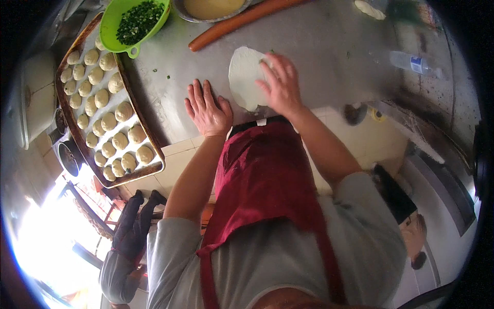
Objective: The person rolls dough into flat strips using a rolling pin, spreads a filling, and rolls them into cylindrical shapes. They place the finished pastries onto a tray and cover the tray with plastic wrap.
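My left hand (209,116) lies palm down on the metal worktop (170,100), fingers apart, with nothing in it. To its right is a thin, flattened sheet of pale dough (245,79). Over the right edge of that sheet is my right hand (283,85), its fingers spread and slightly bent; its palm is hidden. Small green bits show by its fingertips. Beyond the dough, a long reddish-brown wooden rolling pin (235,24) lies at a slant. A green plastic bowl (109,29) of chopped green onion (141,23) stands at the upper left.
A baking tray (148,145) with rows of dough balls (123,112) stands at the left. A metal bowl of yellowish liquid (212,7) is at the top. Farther right are a dough piece (369,9) and a plastic bottle (417,63). Other people (123,255) are at lower left and right.
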A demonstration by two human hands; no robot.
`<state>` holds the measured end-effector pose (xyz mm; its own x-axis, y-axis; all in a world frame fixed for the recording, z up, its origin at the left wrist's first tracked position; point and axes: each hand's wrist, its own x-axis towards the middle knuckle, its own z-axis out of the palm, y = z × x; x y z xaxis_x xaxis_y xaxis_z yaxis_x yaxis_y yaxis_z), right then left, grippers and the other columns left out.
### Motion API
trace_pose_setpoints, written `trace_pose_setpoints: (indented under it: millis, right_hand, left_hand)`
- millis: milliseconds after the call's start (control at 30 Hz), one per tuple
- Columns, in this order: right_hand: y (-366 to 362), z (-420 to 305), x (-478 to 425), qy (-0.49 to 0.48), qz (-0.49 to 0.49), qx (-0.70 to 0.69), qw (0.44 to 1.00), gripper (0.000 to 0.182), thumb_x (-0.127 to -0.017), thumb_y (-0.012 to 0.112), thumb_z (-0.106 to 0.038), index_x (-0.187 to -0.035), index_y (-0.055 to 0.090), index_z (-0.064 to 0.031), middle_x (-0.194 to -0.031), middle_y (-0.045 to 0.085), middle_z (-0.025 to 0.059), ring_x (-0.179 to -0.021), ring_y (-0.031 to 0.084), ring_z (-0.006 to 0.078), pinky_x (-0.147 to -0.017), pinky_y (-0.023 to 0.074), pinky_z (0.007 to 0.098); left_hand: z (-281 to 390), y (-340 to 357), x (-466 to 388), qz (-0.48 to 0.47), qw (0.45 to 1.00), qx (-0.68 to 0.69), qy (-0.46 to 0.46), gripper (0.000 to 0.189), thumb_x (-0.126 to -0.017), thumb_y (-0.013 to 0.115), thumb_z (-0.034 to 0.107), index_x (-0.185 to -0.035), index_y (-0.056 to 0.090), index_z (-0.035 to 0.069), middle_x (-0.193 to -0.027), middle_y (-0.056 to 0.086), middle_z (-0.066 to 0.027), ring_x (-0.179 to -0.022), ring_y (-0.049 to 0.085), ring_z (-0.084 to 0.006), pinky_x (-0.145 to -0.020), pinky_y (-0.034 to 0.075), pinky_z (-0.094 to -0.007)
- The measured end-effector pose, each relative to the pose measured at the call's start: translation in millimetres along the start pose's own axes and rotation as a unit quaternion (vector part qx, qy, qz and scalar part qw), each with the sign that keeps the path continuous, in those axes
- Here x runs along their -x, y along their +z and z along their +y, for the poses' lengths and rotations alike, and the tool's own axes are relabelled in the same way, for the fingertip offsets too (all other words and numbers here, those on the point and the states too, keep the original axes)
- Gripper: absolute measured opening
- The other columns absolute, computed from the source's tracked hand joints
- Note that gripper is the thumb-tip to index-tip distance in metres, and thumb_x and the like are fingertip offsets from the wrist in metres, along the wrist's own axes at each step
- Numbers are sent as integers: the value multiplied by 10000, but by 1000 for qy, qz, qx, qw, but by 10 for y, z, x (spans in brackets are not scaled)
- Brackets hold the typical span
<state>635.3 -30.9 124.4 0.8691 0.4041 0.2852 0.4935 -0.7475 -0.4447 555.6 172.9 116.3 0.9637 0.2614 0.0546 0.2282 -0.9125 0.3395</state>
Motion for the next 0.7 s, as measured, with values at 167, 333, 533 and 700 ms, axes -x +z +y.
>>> trace_pose_setpoints:
  millis: [167, 333, 533, 700]
  right_hand:
    - [-1, 76, -21, 28, 73, -19, 997, 536, -860, 738, -250, -1317, 535, -58, -1379, 529, 169, -1302, 493, 379, -1084, 388, 536]
    - [114, -229, -22, 106, 90, -141, 980, 422, -870, 701, -37, -1264, 548, -29, -1253, 632, 190, -1140, 629, 364, -968, 506, 404]
    - [-450, -1196, -379, 189, 105, -410, 886, 348, -966, 646, -75, -1282, 525, 3, -1229, 667, 155, -1127, 633, 240, -976, 497, 337]
    - [-1104, -1636, -644, 188, 77, -577, 791, 352, -980, 639, -75, -1288, 508, 35, -1265, 655, 151, -1144, 609, 187, -993, 498, 319]
  left_hand:
    - [-9, -3, -44, -1, 1000, 7, 1, 606, -874, 563, 238, -1454, 469, 90, -1568, 375, -157, -1483, 290, -350, -1200, 171, -551]
    - [-36, 16, -40, 12, 1000, 21, -1, 579, -875, 567, 238, -1431, 502, 92, -1567, 385, -150, -1483, 299, -342, -1204, 179, -549]
    - [-102, -1, -11, 37, 996, 75, 16, 536, -900, 569, 205, -1417, 517, 71, -1553, 412, -158, -1474, 322, -345, -1204, 203, -541]
    - [-213, -192, -24, 42, 943, 321, -71, 443, -964, 508, 177, -1372, 543, 8, -1402, 559, -178, -1337, 498, -313, -1131, 351, -430]
